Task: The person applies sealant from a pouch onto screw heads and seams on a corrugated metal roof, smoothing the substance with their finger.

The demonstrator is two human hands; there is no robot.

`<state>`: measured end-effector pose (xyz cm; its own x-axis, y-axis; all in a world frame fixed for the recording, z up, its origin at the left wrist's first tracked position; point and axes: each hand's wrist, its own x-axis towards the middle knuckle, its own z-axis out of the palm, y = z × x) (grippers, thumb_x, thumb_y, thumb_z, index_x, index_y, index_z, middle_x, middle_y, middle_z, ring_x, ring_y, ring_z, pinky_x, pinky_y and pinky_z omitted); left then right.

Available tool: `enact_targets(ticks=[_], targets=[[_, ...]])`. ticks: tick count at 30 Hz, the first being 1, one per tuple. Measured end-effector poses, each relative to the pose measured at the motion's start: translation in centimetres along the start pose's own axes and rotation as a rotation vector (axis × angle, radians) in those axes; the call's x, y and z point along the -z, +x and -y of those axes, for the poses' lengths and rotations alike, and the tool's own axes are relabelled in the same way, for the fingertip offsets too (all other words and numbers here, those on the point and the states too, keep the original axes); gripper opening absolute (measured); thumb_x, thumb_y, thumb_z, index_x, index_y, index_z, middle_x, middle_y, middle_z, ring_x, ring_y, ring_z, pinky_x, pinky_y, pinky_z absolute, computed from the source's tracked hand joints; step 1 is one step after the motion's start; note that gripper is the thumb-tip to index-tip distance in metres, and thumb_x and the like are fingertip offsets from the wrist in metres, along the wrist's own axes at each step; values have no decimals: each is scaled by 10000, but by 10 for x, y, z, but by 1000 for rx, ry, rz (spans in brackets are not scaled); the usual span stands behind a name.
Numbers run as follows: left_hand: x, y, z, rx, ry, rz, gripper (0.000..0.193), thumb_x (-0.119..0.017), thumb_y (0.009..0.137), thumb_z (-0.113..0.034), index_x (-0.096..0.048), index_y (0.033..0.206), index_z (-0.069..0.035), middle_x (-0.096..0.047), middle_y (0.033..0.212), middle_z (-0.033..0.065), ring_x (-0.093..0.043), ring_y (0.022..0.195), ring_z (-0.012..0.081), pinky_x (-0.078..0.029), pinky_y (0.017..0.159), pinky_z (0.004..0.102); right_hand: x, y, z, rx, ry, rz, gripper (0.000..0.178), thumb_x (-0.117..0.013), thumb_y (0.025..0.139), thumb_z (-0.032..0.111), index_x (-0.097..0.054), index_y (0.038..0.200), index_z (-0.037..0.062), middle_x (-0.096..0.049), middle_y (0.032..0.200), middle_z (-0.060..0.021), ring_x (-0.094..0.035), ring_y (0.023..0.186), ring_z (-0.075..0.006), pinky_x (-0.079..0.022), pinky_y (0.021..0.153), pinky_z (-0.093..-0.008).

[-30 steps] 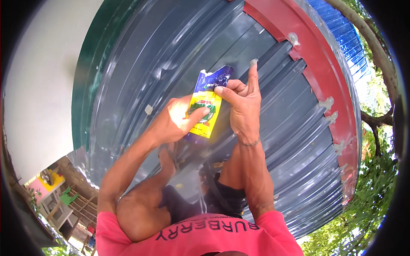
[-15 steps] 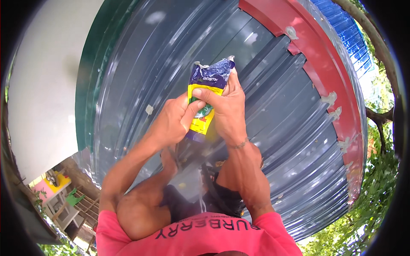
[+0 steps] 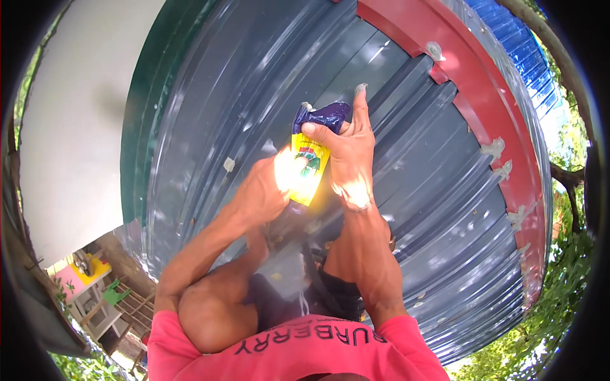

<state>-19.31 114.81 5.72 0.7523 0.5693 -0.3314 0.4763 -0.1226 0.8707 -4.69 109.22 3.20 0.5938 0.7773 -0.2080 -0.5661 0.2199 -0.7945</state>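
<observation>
A yellow and dark purple sealant pouch (image 3: 311,184) is held up in front of me, its torn top edge smeared with grey paste. My left hand (image 3: 262,189) is closed on the pouch's lower left side; glaring sunlight washes out its fingertips. From the right, my right hand (image 3: 351,152) grips the upper part, thumb pressed across the front. Its index finger points up, free of the pouch, with grey paste on the tip. The curled fingers behind the pouch are mostly hidden.
Below lies a dark grey ribbed metal roof (image 3: 254,114). Red flashing (image 3: 473,95) with grey paste dabs curves along the right. Green trim (image 3: 143,108) borders a white panel (image 3: 76,140) at left. A branch (image 3: 565,174) and leaves stand beyond the right edge.
My right index finger has straightened upward away from the pouch, and paste shows on its tip. The pouch's top has folded narrower. Both hands have shifted slightly right, and bright sun now falls on them.
</observation>
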Motion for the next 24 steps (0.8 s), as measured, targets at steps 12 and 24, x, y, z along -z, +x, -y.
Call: enact_targets(ticks=[12,24], targets=[[28,6,22,-71,-132,-323,272,-559,1032,-237,-634,1144,-1,-680,828,112,-625,735,139,-493,699,343,1,-6,10,73,-402,172,937,-737,903,93,-130,1609,-15,-651,1275,-173,-633,1095,-193,-493,995,-364],[46,-1,16,-76,-87,-269,253,-686,977,-219,-741,1079,6,-699,779,56,-600,717,66,-483,631,264,12,-6,12,-8,-366,359,548,-397,1079,389,-664,1286,-43,-592,1411,-129,-520,1275,-236,-385,1025,-365]])
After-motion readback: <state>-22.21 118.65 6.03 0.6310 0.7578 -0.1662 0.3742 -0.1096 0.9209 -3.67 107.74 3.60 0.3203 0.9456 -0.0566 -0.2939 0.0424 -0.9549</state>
